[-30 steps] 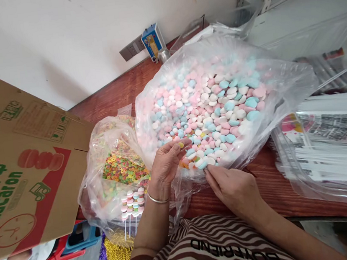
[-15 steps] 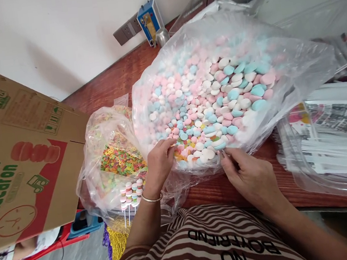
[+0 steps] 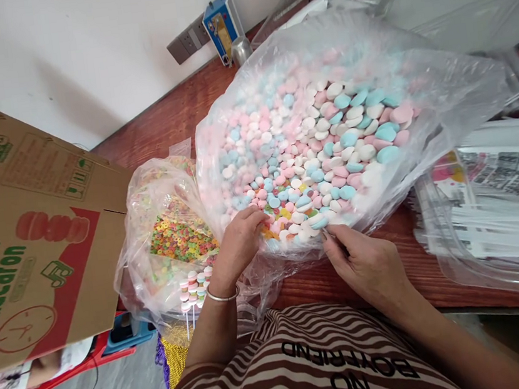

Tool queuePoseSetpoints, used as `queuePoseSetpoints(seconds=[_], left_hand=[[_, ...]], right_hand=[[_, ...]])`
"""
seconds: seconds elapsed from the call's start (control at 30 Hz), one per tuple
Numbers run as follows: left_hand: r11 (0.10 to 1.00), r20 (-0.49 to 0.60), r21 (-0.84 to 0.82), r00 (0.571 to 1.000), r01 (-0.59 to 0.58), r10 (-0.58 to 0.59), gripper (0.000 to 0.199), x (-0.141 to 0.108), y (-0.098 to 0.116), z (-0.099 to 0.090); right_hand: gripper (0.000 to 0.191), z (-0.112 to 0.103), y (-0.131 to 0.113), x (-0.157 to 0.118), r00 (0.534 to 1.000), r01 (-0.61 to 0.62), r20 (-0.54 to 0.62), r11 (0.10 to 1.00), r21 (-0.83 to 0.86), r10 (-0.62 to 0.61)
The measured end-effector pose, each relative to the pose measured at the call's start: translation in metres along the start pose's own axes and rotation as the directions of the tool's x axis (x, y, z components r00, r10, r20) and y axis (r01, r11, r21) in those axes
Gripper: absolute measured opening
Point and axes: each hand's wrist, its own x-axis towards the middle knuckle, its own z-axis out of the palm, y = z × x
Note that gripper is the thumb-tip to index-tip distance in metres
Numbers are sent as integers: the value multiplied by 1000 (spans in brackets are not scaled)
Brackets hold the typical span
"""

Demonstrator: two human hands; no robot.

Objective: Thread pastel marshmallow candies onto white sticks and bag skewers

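Note:
My right hand is closed, thumb and fingertips pinched at the lower end of a candy skewer. Its stacked pale blue and white discs lean away over the loose candy; the stick itself is hidden. Bent over the near left part of the pile is my left hand, its fingers drawn together at the candies, and what they grip is hidden. A large clear plastic bag lies open with pink, white and blue candy discs inside. Several small orange, yellow and green gummies lie near both hands.
A second clear bag holds colourful ring candies. Candy skewers on white sticks lie beside my left forearm. A cardboard box stands left. Packaging sleeves are stacked right, and a blue device stands by the wall.
My right hand has moved slightly left and towards me, with the candy skewer shifting along with it. My left fingers have moved a little right, further over the candies.

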Motion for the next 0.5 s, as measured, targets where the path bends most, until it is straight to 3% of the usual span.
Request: queuePoseSetpoints(seconds=[0.3,0.5], left_hand=[[1000,-16,-16,1000,27,-27,12,-11,0,1],[959,-174,-254,970,123,-170,7,-14,4,4]], right_hand=[[32,7,-7,-2,997,51,51,997,52,-54],[28,6,-15,-5,966,-27,257,972,232,-34]])
